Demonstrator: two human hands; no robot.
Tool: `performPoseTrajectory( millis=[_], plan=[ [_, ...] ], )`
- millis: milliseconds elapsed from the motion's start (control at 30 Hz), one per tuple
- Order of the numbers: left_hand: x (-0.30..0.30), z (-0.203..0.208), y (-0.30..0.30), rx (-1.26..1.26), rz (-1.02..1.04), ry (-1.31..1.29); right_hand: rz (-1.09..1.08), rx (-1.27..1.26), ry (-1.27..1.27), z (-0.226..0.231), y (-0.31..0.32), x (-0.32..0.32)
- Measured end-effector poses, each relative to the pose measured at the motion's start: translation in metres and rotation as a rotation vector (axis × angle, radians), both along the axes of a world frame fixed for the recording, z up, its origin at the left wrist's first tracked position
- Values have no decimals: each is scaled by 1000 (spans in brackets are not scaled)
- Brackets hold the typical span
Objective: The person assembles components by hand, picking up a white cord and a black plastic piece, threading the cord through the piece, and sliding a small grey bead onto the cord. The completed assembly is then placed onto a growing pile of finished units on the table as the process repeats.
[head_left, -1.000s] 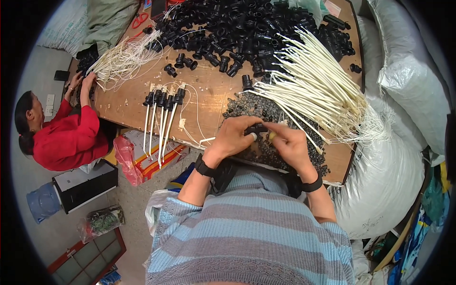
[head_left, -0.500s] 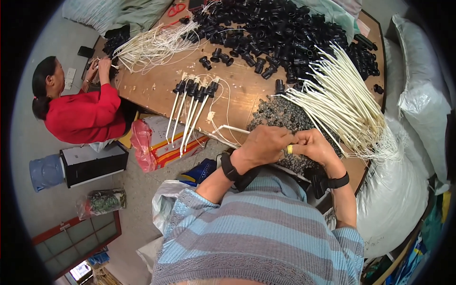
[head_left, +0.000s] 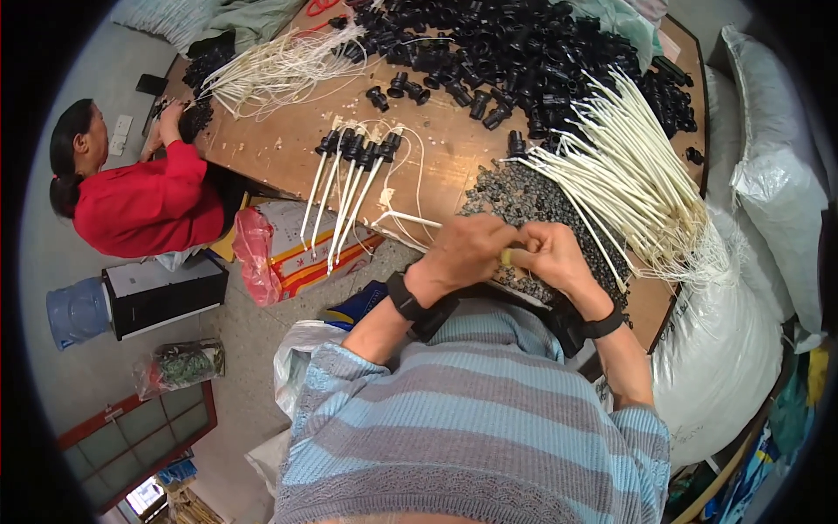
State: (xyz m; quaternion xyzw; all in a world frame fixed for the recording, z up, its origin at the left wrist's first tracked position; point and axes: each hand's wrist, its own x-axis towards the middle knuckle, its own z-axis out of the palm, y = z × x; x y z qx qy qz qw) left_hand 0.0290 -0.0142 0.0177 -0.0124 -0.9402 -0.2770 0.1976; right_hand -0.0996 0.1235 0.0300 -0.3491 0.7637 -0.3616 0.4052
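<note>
Currently, I have both hands brought together at the near edge of the table (head_left: 454, 131). The left hand (head_left: 470, 251) and right hand (head_left: 559, 256) meet at the fingertips, fingers curled inward; I cannot tell what, if anything, they pinch, as the knuckles cover it. A slim white tube (head_left: 410, 218) extends to the left of the grip. Its long axis runs roughly crosswise, its right end disappearing at the left hand, the nearer one. I cannot confirm whether that end is held or merely passes beneath the fingers.

The tube appears smooth and narrow, bent near its free end. Just beyond the grip, I note a granular heap of small dark pieces (head_left: 524, 188). Beyond and to the right lies a fanned bundle of cream tubes (head_left: 637, 166), fine wires trailing from its right end. Beyond and to the left, several fitted tubes (head_left: 346, 196) lie side by side, each with a black fitting at its far end. Farthest out, hollow black sockets (head_left: 515, 52) form a hard, shiny pile.
</note>
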Motion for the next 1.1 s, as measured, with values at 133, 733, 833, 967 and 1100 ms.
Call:
performPoseTrajectory(
  millis=[133,733,833,967,1100],
  plan=[
    [13,-6,-3,217,153,-50,-87,-230,513,18,4,23],
    [69,-58,29,2068,60,-778,-67,-77,-191,-22,29,64],
    [76,-75,31,2178,62,-807,-78,89,-163,-16,28,68],
    [70,-57,28,1965,44,-805,-79,57,-196,-22,27,62],
    [76,-35,17,1446,85,-522,79,-131,152,5,37,55]
  ],
)
